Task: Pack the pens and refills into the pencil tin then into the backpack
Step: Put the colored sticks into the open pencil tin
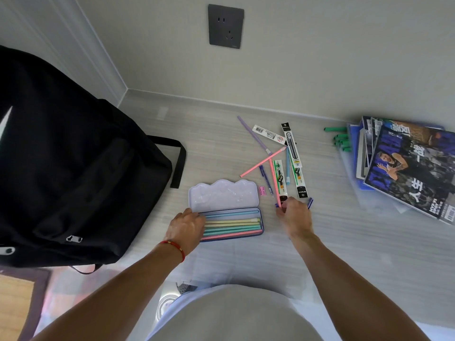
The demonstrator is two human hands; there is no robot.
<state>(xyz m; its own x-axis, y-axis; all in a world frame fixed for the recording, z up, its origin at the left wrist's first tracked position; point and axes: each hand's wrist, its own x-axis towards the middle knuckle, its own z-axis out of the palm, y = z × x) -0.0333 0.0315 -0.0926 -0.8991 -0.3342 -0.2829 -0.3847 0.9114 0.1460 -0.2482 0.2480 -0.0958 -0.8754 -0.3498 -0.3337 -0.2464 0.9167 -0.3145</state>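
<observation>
I see the open lilac pencil tin (pixel 222 195) on the floor (pixel 320 254) beside one black backpack (pixel 73 156), about five pastel pens (pixel 231 225) inside; my left hand (pixel 186 228) rests flat on it; my right hand (pixel 294 215) pinches one pink pen (pixel 274 180); four refill packs (pixel 291 146) lie nearby.

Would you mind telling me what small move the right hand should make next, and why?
Probably lift the pink pen it is pinching and carry it to the open pencil tin, which the left hand steadies and which already holds several pens.
</observation>
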